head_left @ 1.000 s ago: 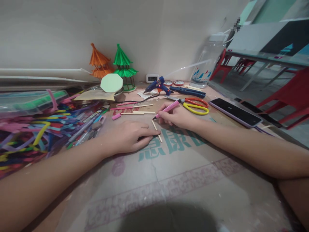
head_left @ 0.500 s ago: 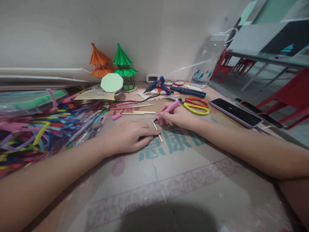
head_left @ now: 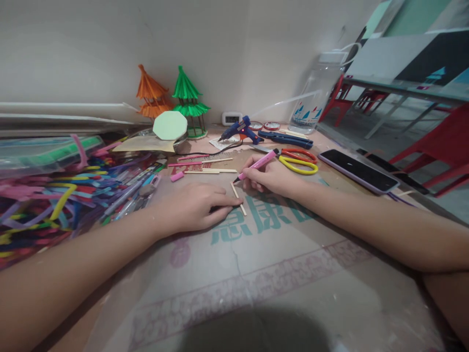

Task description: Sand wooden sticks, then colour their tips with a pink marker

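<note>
My right hand (head_left: 266, 175) is closed around a pink marker (head_left: 258, 165). The marker's dark tip is at the upper end of a short, thin wooden stick (head_left: 240, 205), touching it or very close. From the left, my left hand (head_left: 196, 205) lies on the cardboard (head_left: 293, 264) with its index finger and thumb stretched out. The index fingertip presses on the middle of the stick, and the thumb reaches toward its lower end. A pink marker cap (head_left: 177, 176) lies beyond my left hand. Behind it are more wooden sticks (head_left: 227, 170) and pink-coloured sticks (head_left: 185, 164).
Scissors (head_left: 298, 164), a phone (head_left: 359, 171), a blue glue gun (head_left: 234, 129), a utility knife (head_left: 286, 139) and a water bottle (head_left: 308, 102) stand or lie beyond the hands. Pipe cleaners (head_left: 58, 200) heap at left. Orange (head_left: 150, 88) and green (head_left: 187, 93) model towers stand behind.
The marker tip has shifted very slightly up and left at the stick's upper end. My left hand and the stick stay nearly still.
</note>
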